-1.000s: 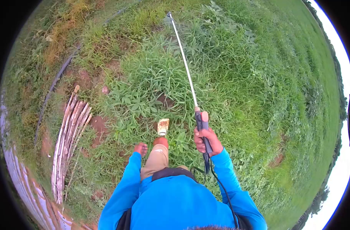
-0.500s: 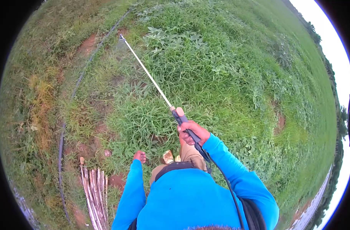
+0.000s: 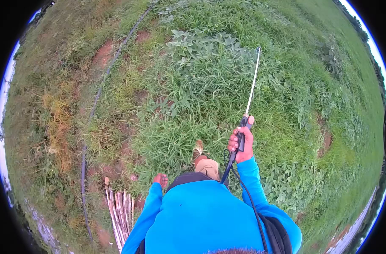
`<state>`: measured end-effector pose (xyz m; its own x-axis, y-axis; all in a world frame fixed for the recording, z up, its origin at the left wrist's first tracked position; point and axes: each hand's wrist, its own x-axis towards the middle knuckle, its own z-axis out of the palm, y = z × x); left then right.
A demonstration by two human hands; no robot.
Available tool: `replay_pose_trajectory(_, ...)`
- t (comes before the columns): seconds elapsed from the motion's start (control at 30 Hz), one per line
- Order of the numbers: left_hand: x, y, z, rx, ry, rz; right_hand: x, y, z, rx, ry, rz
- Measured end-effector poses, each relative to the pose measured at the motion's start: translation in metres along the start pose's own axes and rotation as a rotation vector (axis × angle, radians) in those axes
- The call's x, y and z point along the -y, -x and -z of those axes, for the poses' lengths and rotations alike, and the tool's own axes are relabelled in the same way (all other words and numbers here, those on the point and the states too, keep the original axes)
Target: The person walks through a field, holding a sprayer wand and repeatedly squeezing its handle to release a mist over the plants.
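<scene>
My right hand [image 3: 244, 144] is wrapped round the black handle of a spray wand [image 3: 253, 86], in front of my right side. Its thin pale lance points forward and slightly right over the grass, and a small nozzle [image 3: 258, 50] sits at the tip. From the handle a black hose [image 3: 253, 206] runs back past my right arm. Low by my left side hangs my left hand [image 3: 161, 180], its fingers curled in and nothing visible in them. Green grass and broad-leaved weeds [image 3: 197, 89] grow under the lance.
A dark pipe [image 3: 93, 108] lies along the ground on the left. Several cut sticks [image 3: 122, 211] lie in a bundle near my left arm. One shoe [image 3: 199, 146] shows in the grass ahead of me. Bare soil [image 3: 324, 137] breaks through at the right.
My right hand has swung the spray wand from forward-left over to forward-right. A foot now shows further forward. My left hand stays low at my side.
</scene>
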<state>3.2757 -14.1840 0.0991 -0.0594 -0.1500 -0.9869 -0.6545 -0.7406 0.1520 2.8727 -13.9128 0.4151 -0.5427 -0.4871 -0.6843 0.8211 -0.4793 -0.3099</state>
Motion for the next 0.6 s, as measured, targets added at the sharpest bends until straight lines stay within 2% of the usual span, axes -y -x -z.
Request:
replay_pose_trajectory(0.03, -0.022, 0.009, -0.004, -0.014, -0.059, -0.034, 0.01, -0.011, -0.002, 0.005, -0.006, -0.024)
replay_pose_trajectory(0.13, -0.093, 0.033, -0.009, -0.053, -0.135, -0.094, 0.039, -0.049, -0.006, -0.099, -0.09, 0.125)
replay_pose_trajectory(0.3, -0.204, 0.044, -0.019, -0.128, -0.136, -0.253, 0.076, -0.096, -0.019, -0.015, -0.141, 0.125)
replay_pose_trajectory(0.4, -0.247, 0.046, -0.036, -0.136, -0.112, -0.311, 0.095, -0.109, -0.03, 0.248, -0.163, -0.043)
replay_pose_trajectory(0.43, -0.256, 0.047, -0.046, -0.134, -0.103, -0.312, 0.098, -0.111, -0.034, 0.25, -0.155, -0.045)
replay_pose_trajectory(0.5, -0.274, 0.049, -0.062, -0.2, -0.173, -0.277, 0.103, -0.116, -0.045, 0.35, -0.139, -0.188)
replay_pose_trajectory(0.6, -0.299, 0.046, -0.087, -0.183, -0.212, -0.239, 0.101, -0.127, -0.061, 0.344, -0.073, -0.306)
